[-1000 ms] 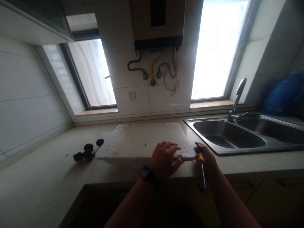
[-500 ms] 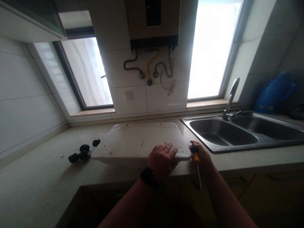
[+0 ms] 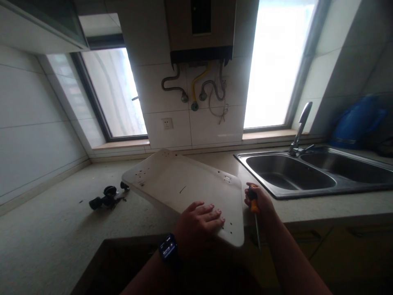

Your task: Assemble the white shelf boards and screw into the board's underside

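Left hand (image 3: 198,227) flat on smooth white rounded board (image 3: 184,188), right hand (image 3: 260,205) gripping orange-handled screwdriver (image 3: 254,213), speckled countertop (image 3: 46,229)

The left hand (image 3: 198,223) is lying palm down with fingers spread flat on the near corner of the white board (image 3: 184,186). The right hand (image 3: 260,205) is curling closed around a screwdriver (image 3: 254,213), just right of the board's corner.
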Tool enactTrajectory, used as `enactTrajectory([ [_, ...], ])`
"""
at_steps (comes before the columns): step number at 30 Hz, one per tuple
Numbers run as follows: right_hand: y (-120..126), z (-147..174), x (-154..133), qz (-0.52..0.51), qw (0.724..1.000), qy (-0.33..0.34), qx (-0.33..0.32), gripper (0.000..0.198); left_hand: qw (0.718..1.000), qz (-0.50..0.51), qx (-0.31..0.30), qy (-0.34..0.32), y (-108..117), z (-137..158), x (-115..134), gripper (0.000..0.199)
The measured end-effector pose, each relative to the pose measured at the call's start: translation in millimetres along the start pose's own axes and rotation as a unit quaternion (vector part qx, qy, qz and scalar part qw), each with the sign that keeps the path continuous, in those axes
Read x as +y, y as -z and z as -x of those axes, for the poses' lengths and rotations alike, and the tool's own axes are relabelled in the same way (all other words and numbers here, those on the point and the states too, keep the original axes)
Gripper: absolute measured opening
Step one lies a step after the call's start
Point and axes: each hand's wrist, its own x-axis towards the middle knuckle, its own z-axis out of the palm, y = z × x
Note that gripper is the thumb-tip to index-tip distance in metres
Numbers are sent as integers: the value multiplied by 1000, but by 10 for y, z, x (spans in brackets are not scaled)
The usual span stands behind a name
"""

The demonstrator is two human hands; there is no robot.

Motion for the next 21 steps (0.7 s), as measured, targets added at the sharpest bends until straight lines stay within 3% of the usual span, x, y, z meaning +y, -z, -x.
enactTrajectory([
  [7,-18,-22,6,21,1000,2,7,39,1000,16,-1,-6,33,58,-60,60],
  [16,-17,-50,4,57,998,15,35,50,995,77,-62,19,216,229,-43,76],
  [21,-55,-73,-25,104,994,-4,18,54,994,79,-65,26,282,314,-14,65],
])
